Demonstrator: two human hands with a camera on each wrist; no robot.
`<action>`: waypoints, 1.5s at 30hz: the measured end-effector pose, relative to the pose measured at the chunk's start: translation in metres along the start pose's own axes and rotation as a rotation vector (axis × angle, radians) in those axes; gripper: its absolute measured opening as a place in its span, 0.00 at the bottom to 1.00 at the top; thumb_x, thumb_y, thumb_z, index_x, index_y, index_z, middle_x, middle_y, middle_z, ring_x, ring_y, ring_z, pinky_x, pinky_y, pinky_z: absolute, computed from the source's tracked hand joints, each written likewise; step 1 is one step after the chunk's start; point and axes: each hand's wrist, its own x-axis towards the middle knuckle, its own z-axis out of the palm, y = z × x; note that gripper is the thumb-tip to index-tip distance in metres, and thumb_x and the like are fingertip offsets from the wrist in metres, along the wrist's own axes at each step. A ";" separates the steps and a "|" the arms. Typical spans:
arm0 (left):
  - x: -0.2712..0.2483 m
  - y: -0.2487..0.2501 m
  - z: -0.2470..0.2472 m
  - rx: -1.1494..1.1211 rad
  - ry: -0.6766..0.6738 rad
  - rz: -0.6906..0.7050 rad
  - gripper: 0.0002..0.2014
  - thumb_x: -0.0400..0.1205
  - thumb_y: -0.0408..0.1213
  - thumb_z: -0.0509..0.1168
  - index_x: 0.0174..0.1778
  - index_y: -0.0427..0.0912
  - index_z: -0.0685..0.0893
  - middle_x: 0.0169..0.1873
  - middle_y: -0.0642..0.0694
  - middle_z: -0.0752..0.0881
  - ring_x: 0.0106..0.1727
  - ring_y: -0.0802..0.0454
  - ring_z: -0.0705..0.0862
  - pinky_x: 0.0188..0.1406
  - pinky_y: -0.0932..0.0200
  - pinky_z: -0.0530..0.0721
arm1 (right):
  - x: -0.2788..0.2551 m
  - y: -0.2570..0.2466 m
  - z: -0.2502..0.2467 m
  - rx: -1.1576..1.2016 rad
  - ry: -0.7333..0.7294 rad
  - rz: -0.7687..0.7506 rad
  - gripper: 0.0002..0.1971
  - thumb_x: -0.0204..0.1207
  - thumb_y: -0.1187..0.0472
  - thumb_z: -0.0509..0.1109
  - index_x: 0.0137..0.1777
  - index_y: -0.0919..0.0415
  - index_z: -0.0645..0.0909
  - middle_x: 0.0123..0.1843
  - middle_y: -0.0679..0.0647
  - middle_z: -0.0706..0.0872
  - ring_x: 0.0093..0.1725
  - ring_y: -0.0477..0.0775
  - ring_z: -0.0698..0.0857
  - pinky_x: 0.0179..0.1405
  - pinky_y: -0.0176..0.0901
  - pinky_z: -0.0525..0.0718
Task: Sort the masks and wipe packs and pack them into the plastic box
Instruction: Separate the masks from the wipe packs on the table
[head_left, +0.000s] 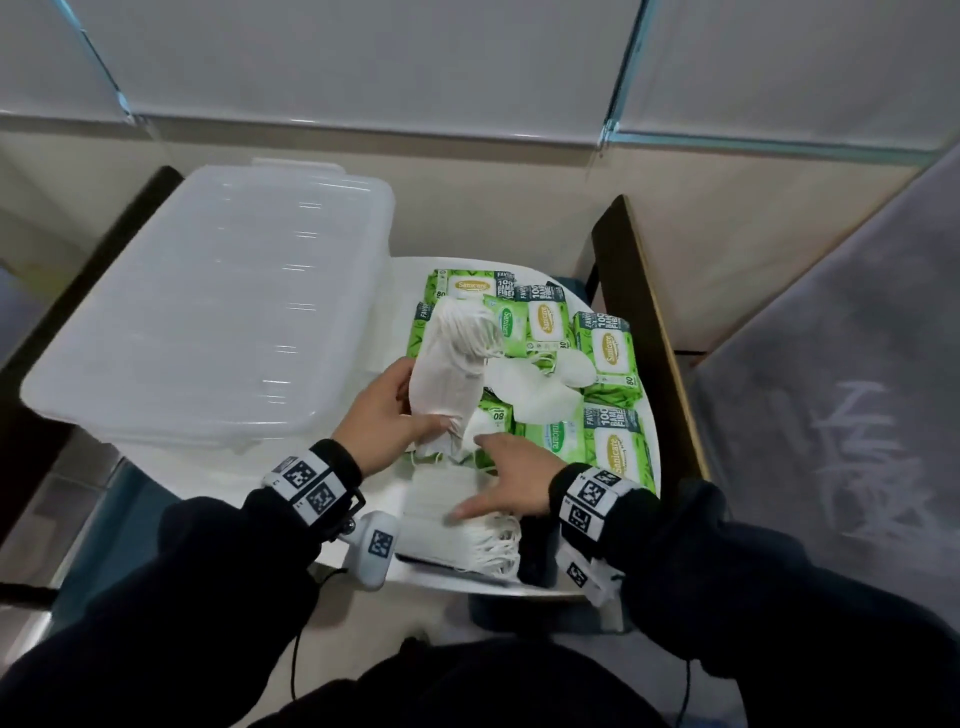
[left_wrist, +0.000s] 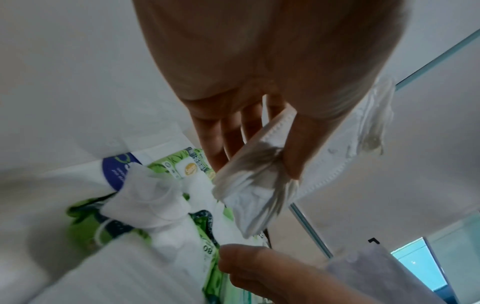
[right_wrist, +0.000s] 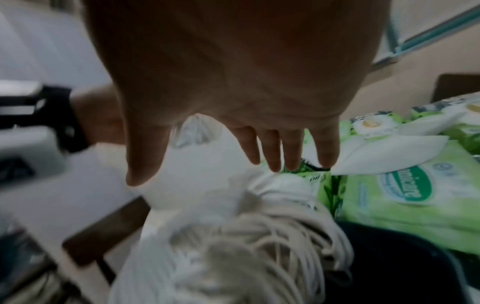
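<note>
The masks (head_left: 445, 387) in the left hand (head_left: 382, 415) are a white bunch, held up above the green wipe packs (head_left: 610, 348). The bunch is long and stands almost upright, its top leaning away from the person, with ear loops at both ends. The fingers and thumb curl round its lower part. The right hand (head_left: 511, 480) is spread flat, fingers straight, over another stack of masks (head_left: 447, 525) lying on the white tabletop (head_left: 389, 566). The plastic box (head_left: 208, 312) sits to the left with its lid on.
</note>
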 end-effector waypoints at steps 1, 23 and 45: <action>-0.004 -0.005 -0.004 0.014 0.019 0.001 0.27 0.72 0.32 0.83 0.64 0.52 0.81 0.53 0.52 0.91 0.54 0.55 0.90 0.51 0.57 0.86 | 0.002 -0.007 0.011 -0.111 -0.005 0.017 0.65 0.58 0.18 0.75 0.88 0.57 0.60 0.87 0.55 0.69 0.83 0.60 0.71 0.81 0.59 0.71; -0.005 -0.056 -0.013 0.272 0.013 0.095 0.26 0.74 0.38 0.79 0.66 0.50 0.77 0.50 0.51 0.88 0.51 0.47 0.86 0.47 0.56 0.82 | 0.006 -0.025 0.106 0.055 0.154 0.191 0.55 0.59 0.37 0.83 0.83 0.35 0.54 0.64 0.57 0.78 0.60 0.66 0.85 0.60 0.55 0.84; 0.023 -0.076 0.013 0.510 -0.390 0.269 0.21 0.74 0.37 0.78 0.59 0.52 0.79 0.45 0.53 0.88 0.47 0.50 0.85 0.38 0.62 0.75 | 0.010 -0.014 0.115 0.023 0.128 0.176 0.50 0.65 0.34 0.79 0.84 0.38 0.57 0.75 0.58 0.77 0.76 0.65 0.76 0.78 0.72 0.67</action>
